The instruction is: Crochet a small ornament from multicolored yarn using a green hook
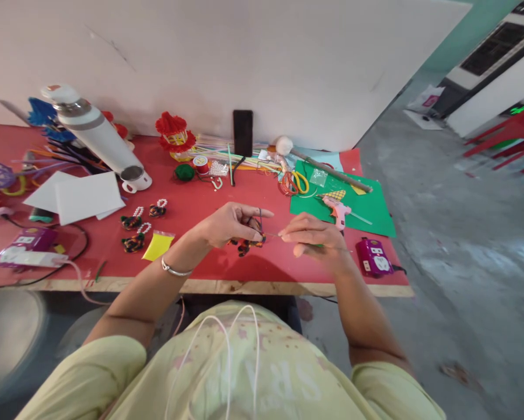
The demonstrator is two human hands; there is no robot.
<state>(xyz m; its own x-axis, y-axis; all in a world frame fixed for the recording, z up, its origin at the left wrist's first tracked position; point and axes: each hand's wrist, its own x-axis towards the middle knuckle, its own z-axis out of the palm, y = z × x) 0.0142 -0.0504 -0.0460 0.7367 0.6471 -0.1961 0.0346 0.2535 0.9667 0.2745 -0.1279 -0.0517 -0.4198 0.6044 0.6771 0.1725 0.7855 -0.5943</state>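
Left hand [227,225] pinches yarnwork [243,248]; right hand [318,234], slim tool [272,235].

Head-height view down onto tabletop [187,198]

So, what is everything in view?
table: 1, red, middle
flask: 1, white, left
phone: 1, black, back
yarn: 1, green, back centre
scissors: count unclear, orange-yellow, back right
sheet: 1, green, right
glue gun: 1, pink, right
sockets: 2, purple, table ends
charms: 3, dark multicolour, left
packet: 1, yellow, near charms
craft bits: many, mixed, table
held piece: 1, dark multicolour, centre
left hand: 1, bare, on held piece
right hand: 1, bare, right of piece
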